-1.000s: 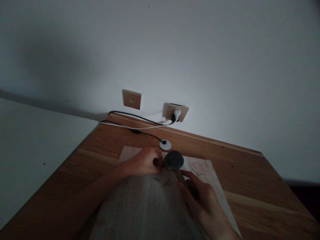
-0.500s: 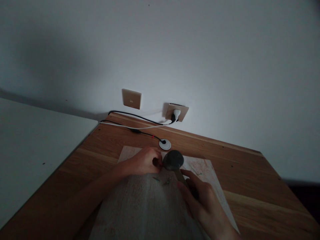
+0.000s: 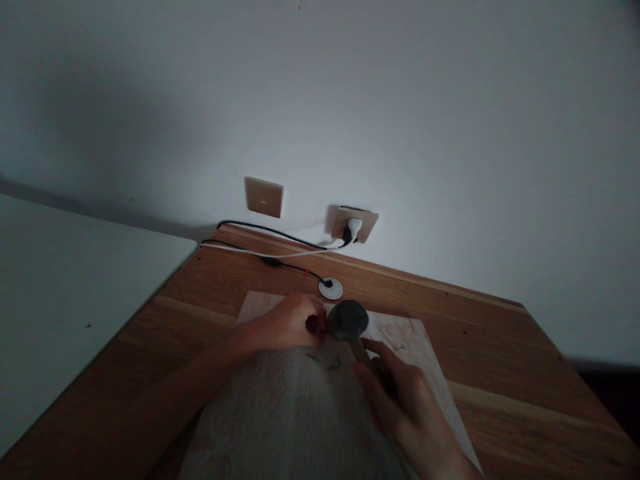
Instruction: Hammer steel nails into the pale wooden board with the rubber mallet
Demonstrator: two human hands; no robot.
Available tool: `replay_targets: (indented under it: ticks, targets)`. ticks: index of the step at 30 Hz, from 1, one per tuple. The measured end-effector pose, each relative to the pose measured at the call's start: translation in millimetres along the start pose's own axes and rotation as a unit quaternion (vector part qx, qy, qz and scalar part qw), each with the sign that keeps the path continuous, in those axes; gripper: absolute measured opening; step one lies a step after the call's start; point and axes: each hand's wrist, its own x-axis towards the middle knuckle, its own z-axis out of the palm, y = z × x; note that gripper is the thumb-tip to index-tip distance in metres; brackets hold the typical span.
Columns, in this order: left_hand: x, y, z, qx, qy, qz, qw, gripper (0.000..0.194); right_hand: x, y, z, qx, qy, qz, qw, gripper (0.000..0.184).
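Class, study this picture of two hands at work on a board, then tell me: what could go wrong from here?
The mallet in the right hand has its head right beside the left hand's curled fingers, so a stray blow might catch them.
Small metal pieces lie loose on the board and could jump or roll if it is jarred.
The dim light may make judging a strike harder.

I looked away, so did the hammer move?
No, the hammer has its head at the same spot, just below and right of the round white cable cover in view.
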Motion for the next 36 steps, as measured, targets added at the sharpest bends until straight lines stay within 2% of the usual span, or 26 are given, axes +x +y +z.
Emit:
replay_targets:
  ticks: [8, 12, 16, 19, 22, 26, 28, 32, 36]
  targets:
    - [-2.5, 1.9, -2.8, 0.014, 0.012, -0.015, 1.000, 0.018, -3.1, 1.9, 2.7, 0.005, 0.014, 0.005, 1.000, 0.057]
    - [-3.4, 3.3, -5.9, 0.034, 0.009, -0.031, 0.999, 0.015, -4.2, 0.2, -2.4, 0.009, 0.035, -0.009, 0.999, 0.057]
    - [-4.8, 5.0, -15.8, 0.051, 0.008, -0.038, 0.998, 0.015, -9.2, 5.3, -9.3, 0.056, 0.060, 0.000, 0.997, 0.060]
    - [-7.1, 14.7, -27.7, 0.063, 0.008, -0.026, 0.998, 0.013, -16.9, 9.9, -12.6, 0.093, 0.100, 0.024, 0.990, 0.061]
    - [-13.3, 34.4, -34.3, 0.120, -0.027, 0.005, 0.992, 0.015, -24.7, 11.4, -14.8, 0.120, 0.143, 0.058, 0.981, 0.060]
    - [-30.3, 56.8, -24.9, 0.273, -0.086, 0.061, 0.956, 0.013, -30.0, 14.3, -16.6, 0.122, 0.152, 0.069, 0.978, 0.060]
    - [-39.5, 59.1, -15.3, 0.338, -0.089, 0.106, 0.931, 0.014, -30.4, 17.4, -17.5, 0.106, 0.152, 0.068, 0.980, 0.060]
    - [-51.2, 52.6, 4.1, 0.439, -0.051, 0.162, 0.882, 0.016, -28.8, 23.5, -20.0, 0.076, 0.109, 0.050, 0.990, 0.063]
    - [-55.2, 54.1, 22.2, 0.492, -0.010, 0.168, 0.854, 0.022, -26.2, 24.9, -20.7, 0.059, 0.079, 0.037, 0.994, 0.064]
